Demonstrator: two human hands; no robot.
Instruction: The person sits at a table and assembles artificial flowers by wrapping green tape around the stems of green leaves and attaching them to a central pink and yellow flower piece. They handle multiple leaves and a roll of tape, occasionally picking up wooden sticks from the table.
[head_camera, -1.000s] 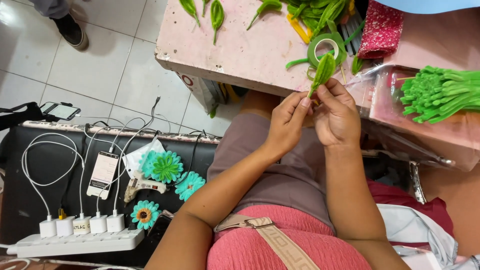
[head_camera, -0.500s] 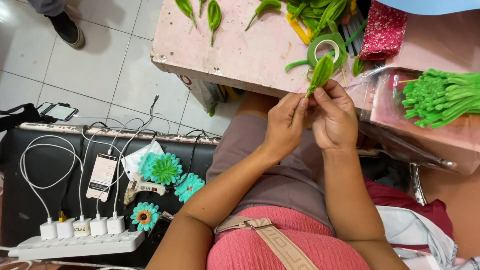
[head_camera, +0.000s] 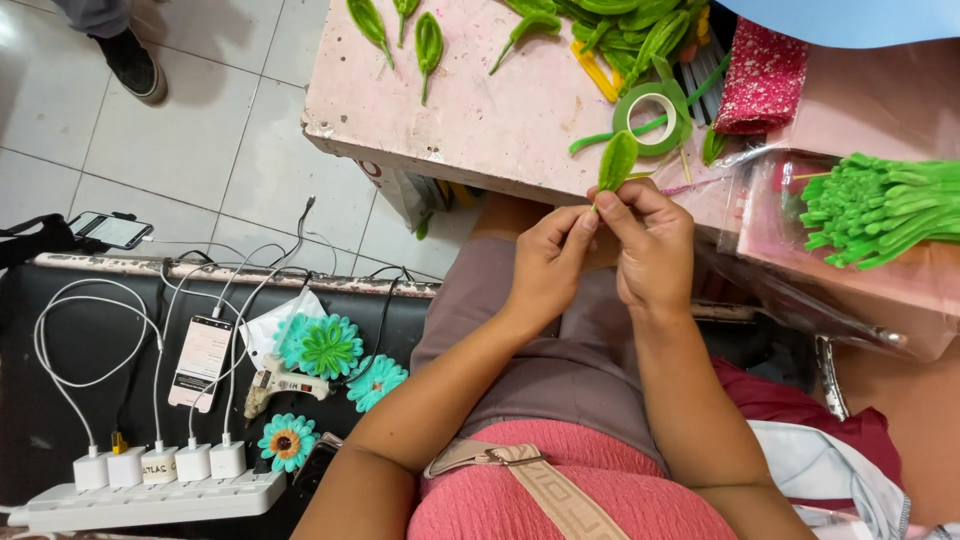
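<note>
Both my hands meet over my lap at the edge of the pink table (head_camera: 480, 120). My left hand (head_camera: 548, 262) and my right hand (head_camera: 652, 245) pinch the stem end of a green fuzzy leaf (head_camera: 616, 160), which stands upright above my fingertips. Just behind the leaf a roll of green tape (head_camera: 651, 117) lies on the table. A bundle of bright green fuzzy stems (head_camera: 880, 208) rests on clear plastic to the right. Several finished green leaves (head_camera: 428, 42) lie scattered on the far part of the table.
A black bench (head_camera: 100, 340) at my left carries teal fuzzy flowers (head_camera: 322, 346), a glue gun (head_camera: 275, 384), a phone (head_camera: 202, 361) and a white power strip (head_camera: 140, 500) with chargers and cables. A red patterned cloth (head_camera: 762, 75) lies on the table. Another person's shoe (head_camera: 130, 62) stands on the tiled floor.
The view has shifted slightly. My hands still hold the leaf in much the same place, fingers working at its stem.
</note>
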